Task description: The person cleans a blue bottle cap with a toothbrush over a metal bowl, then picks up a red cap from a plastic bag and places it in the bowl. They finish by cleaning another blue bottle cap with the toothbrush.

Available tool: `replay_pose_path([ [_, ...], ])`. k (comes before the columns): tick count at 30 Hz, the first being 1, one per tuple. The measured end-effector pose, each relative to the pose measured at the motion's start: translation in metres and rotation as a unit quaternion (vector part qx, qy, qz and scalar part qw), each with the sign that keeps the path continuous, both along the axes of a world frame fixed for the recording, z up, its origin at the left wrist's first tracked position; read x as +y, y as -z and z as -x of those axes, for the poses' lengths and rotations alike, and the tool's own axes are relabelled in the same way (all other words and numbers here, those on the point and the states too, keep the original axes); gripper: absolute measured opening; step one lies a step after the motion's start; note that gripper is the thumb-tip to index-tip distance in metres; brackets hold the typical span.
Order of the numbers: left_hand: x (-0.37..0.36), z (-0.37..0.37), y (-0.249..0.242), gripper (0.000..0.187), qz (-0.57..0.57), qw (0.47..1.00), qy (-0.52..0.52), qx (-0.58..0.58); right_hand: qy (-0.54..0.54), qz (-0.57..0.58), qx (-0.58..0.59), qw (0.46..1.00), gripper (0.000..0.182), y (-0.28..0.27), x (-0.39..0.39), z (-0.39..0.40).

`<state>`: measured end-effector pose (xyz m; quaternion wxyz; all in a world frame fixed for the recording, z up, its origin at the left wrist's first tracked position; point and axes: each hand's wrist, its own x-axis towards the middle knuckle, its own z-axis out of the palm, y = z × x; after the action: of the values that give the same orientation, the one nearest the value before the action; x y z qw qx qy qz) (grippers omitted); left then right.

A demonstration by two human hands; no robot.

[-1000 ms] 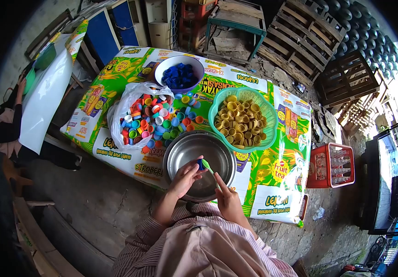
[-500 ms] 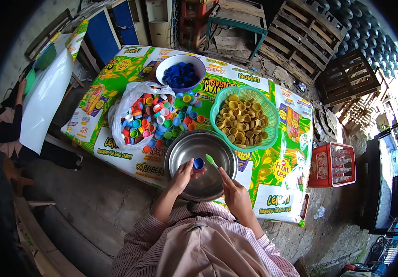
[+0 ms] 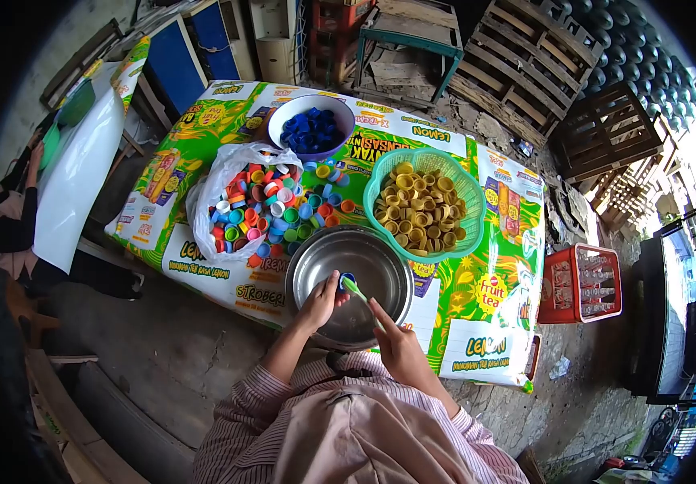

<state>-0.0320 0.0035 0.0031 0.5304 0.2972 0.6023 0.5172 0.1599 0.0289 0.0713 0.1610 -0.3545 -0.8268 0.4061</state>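
Over the steel basin [image 3: 299, 282], my left hand [image 3: 320, 306] grips a blue bottle cap [image 3: 342, 281] between thumb and fingers, its hollow side turned up. My right hand [image 3: 397, 343] is closed around a slim light-green tool [image 3: 353, 286] whose exact kind I cannot make out. The tool's broad green end lies at the cap's opening and hides part of it. Just beyond the basin, a white plastic bag [image 3: 205, 198] spills mixed coloured bottle caps [image 3: 287, 214]. A green basket [image 3: 474, 206] holds yellow caps [image 3: 420, 211], and a white bowl [image 3: 346, 115] holds dark blue caps [image 3: 311, 131].
A printed green, yellow and white sheet covers the table [image 3: 489, 355]. To the right, a red crate [image 3: 553, 286] of bottles stands on the floor. Another person [image 3: 21, 218] is at the far left beside a white sheet. Wooden pallets [image 3: 525, 60] lean at the back.
My right hand has moved slightly left, bringing the green tool from beside the blue cap to its opening. My left hand keeps hold of the cap, now tilted a little.
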Motion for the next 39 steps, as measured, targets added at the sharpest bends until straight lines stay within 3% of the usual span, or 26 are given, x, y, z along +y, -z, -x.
replay_pose_path([
  [4,0.003,-0.006,-0.008,0.049,-0.030,0.996,-0.027,0.074,0.006,0.072,0.033,0.997,0.054,0.008,-0.003,-0.001],
  [7,0.003,-0.002,0.000,0.049,-0.010,0.993,-0.010,0.118,0.008,-0.086,-0.043,0.995,0.053,0.013,0.007,-0.005],
  [11,0.006,-0.002,-0.001,0.048,-0.019,0.996,-0.007,0.088,0.024,-0.069,-0.062,0.995,0.052,0.004,0.006,-0.006],
  [14,0.007,-0.001,-0.009,0.050,-0.017,0.996,0.002,0.084,0.013,-0.104,-0.011,0.994,0.054,0.015,0.003,-0.006],
  [18,0.006,0.005,-0.011,0.051,0.023,0.996,0.046,0.079,-0.008,-0.155,-0.050,0.987,0.062,0.021,0.014,-0.011],
  [20,0.006,0.006,-0.005,0.051,0.025,0.995,0.075,0.064,-0.034,-0.204,-0.128,0.970,0.069,0.014,0.022,-0.015],
  [21,0.006,0.005,-0.011,0.052,0.042,0.995,0.079,-0.042,-0.035,-0.234,-0.134,0.962,0.056,0.009,0.026,-0.016],
  [22,0.005,0.004,-0.014,0.053,0.059,0.984,0.083,-0.148,-0.035,-0.233,-0.134,0.963,0.056,0.005,0.027,-0.017],
  [23,0.006,0.006,-0.013,0.053,0.059,0.984,0.082,-0.148,-0.039,-0.235,-0.137,0.961,0.056,0.002,0.028,-0.017],
  [25,0.008,0.009,-0.012,0.051,0.048,0.940,0.108,-0.321,-0.045,-0.239,-0.140,0.960,0.057,0.000,0.029,-0.016],
  [28,0.007,0.008,-0.014,0.053,0.068,0.909,0.125,-0.392,-0.002,-0.202,-0.079,0.976,0.056,-0.001,0.025,-0.013],
  [32,0.006,0.004,-0.015,0.053,0.066,0.915,0.104,-0.384,-0.014,-0.157,-0.054,0.986,0.055,0.004,0.018,-0.012],
  [34,0.006,0.002,-0.015,0.050,0.040,0.953,0.103,-0.283,-0.024,-0.158,-0.063,0.985,0.057,0.007,0.016,-0.013],
  [39,0.007,-0.002,-0.009,0.052,0.028,0.975,0.089,-0.202,0.058,-0.128,-0.073,0.987,0.050,0.009,0.011,-0.009],
])
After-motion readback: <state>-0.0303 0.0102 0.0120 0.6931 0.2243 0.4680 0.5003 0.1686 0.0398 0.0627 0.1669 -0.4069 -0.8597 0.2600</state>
